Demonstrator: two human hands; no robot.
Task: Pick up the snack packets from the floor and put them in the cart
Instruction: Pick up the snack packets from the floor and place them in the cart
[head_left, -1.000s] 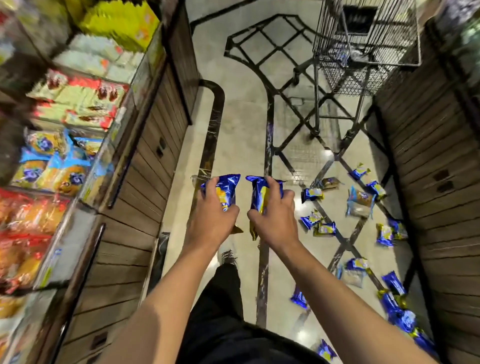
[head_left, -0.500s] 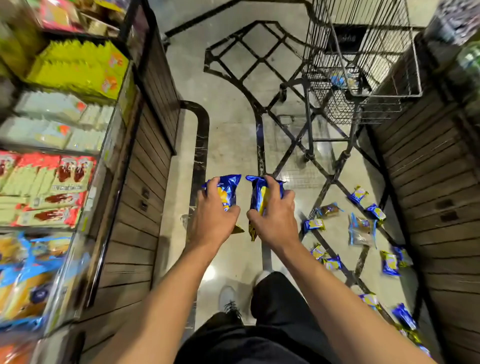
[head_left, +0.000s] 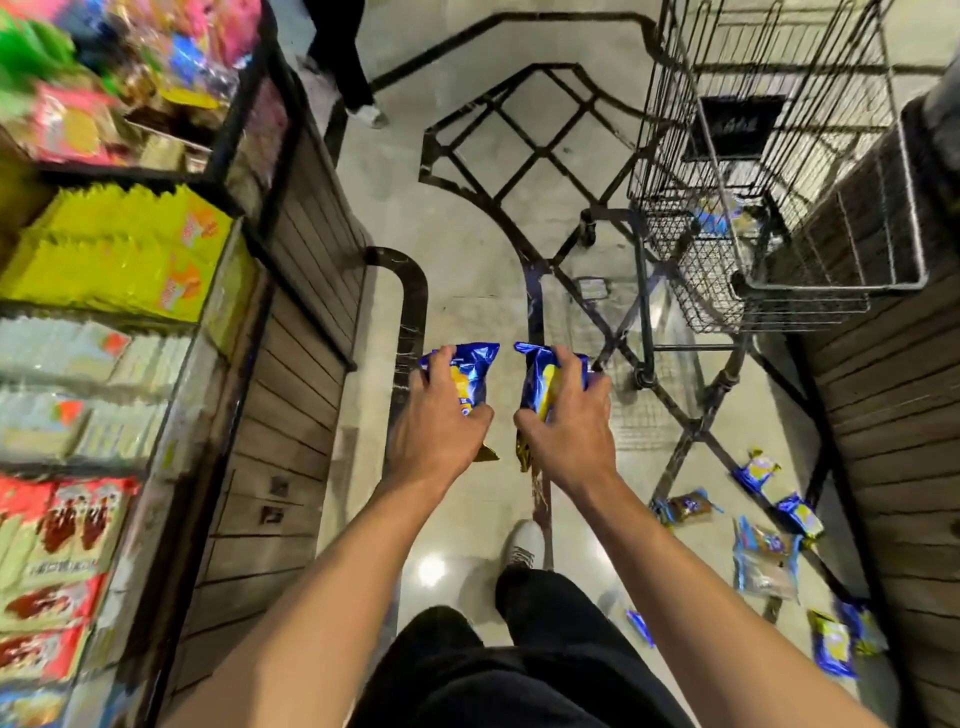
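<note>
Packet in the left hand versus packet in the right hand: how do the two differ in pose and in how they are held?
The left packet shows its printed face, and the left hand grips it from above. The right packet is turned more edge-on and creased, pinched by the right hand, with a gold end hanging lower below the palm. Both are shiny blue with yellow print, held off the floor, short of the cart.

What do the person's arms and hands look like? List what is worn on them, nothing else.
Both arms are bare from the bottom edge of the picture to the wrist; no sleeve shows. The left hand and right hand have no gloves, and no watch, band or ring is visible. No markings can be made out.
</note>
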